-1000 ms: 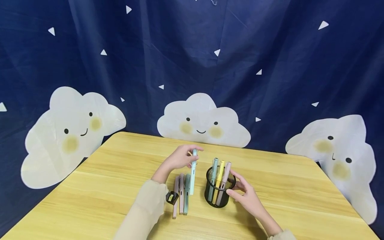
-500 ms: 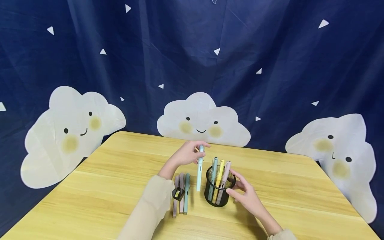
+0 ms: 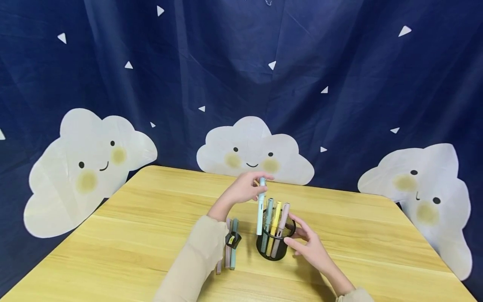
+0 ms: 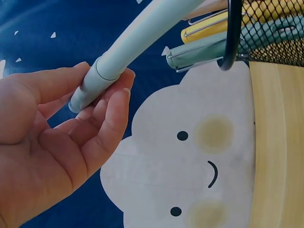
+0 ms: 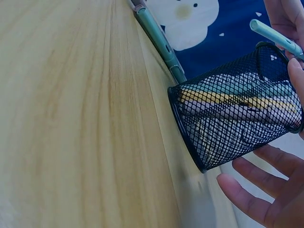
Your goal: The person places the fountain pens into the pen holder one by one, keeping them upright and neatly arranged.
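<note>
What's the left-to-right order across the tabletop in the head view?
Pens lying on the table → light blue pen held upright by the left hand → black mesh pen cup → right hand touching the cup.

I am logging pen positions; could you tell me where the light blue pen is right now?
In the head view, the left hand holds the light blue pen upright at the left rim of the black mesh cup.

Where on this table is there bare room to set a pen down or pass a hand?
Bare wood lies along the table left of the loose pens, along the far edge behind the cup, and right of the right hand. It is crowded mid-table, where the left hand holds a pen beside the cup.
</note>
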